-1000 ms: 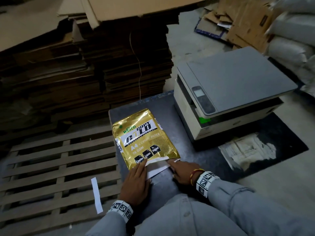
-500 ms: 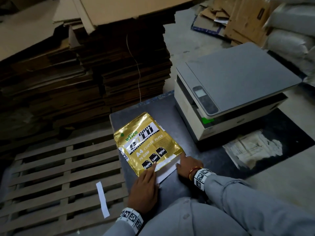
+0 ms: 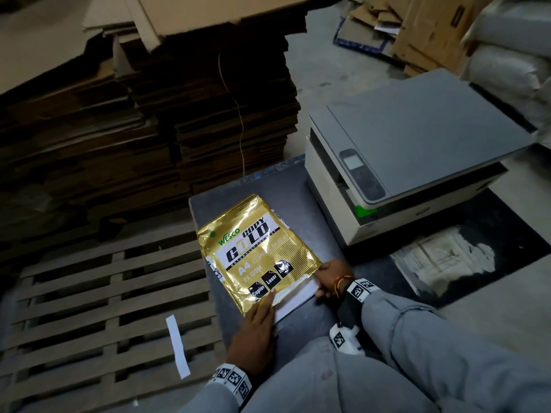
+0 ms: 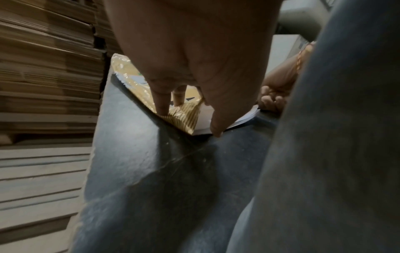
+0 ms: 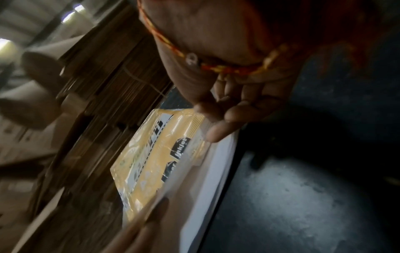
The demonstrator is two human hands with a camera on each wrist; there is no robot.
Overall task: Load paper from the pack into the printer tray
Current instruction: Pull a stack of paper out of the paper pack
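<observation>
Head view, pack: gold foil paper pack (image 3: pixel 253 248) lies flat on the dark grey desk (image 3: pixel 298 192), near the grey-and-white printer (image 3: pixel 417 144). White paper sheets (image 3: pixel 295 299) protrude from its near open end.
Head view, left hand: left hand (image 3: pixel 255 335) is palm down with fingers straight, pressing the pack's near edge.
Head view, right hand: right hand (image 3: pixel 332 274) sits at the pack's near right corner.
Left wrist view: fingers (image 4: pixel 161 102) are extended onto the foil, with the thumb at the sheets' edge.
Right wrist view: fingers (image 5: pixel 218 131) are curled, pinching the sheets' corner.
</observation>
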